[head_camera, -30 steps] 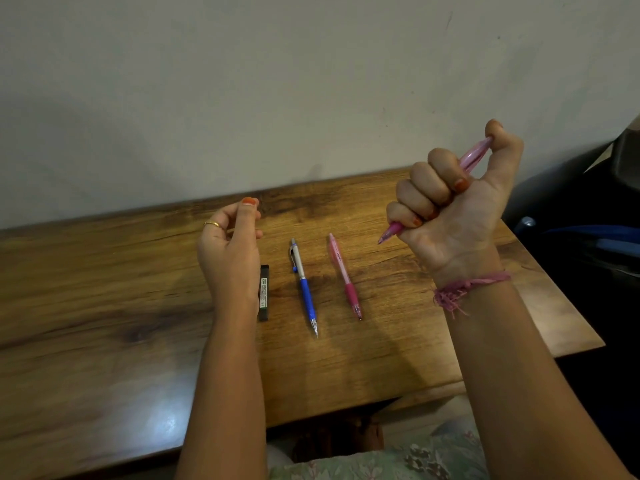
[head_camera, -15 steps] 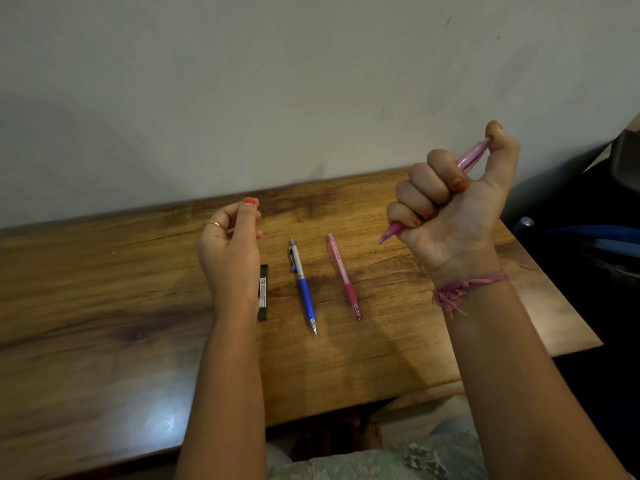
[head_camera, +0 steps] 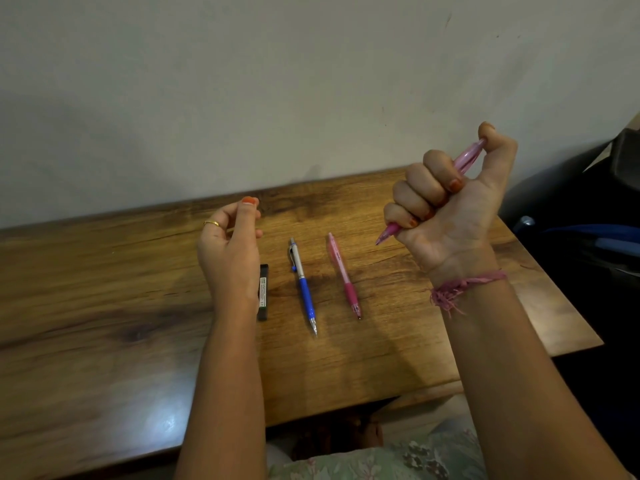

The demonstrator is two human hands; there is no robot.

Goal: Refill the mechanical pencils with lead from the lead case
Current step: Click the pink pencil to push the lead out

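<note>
My right hand [head_camera: 446,209] is raised above the wooden table [head_camera: 104,306] and grips a pale pink mechanical pencil [head_camera: 467,157] in a fist. Its thumb sits on the pencil's top end and the tip points down to the left. My left hand [head_camera: 228,251] is held up over the table with fingers curled and thumb up; whether it holds anything is hidden. The black lead case [head_camera: 263,292] lies on the table just right of that wrist. A blue and white pencil [head_camera: 304,289] and a darker pink pencil [head_camera: 344,275] lie side by side, tips toward me.
The table stands against a plain wall [head_camera: 311,81]. Dark bags or a seat [head_camera: 588,220] crowd the space past the table's right edge. My lap in floral fabric [head_camera: 381,459] shows below the front edge.
Almost nothing has moved. My right thumb has bent slightly down onto the pencil's top end; my left hand and the things on the table stay where they were.
</note>
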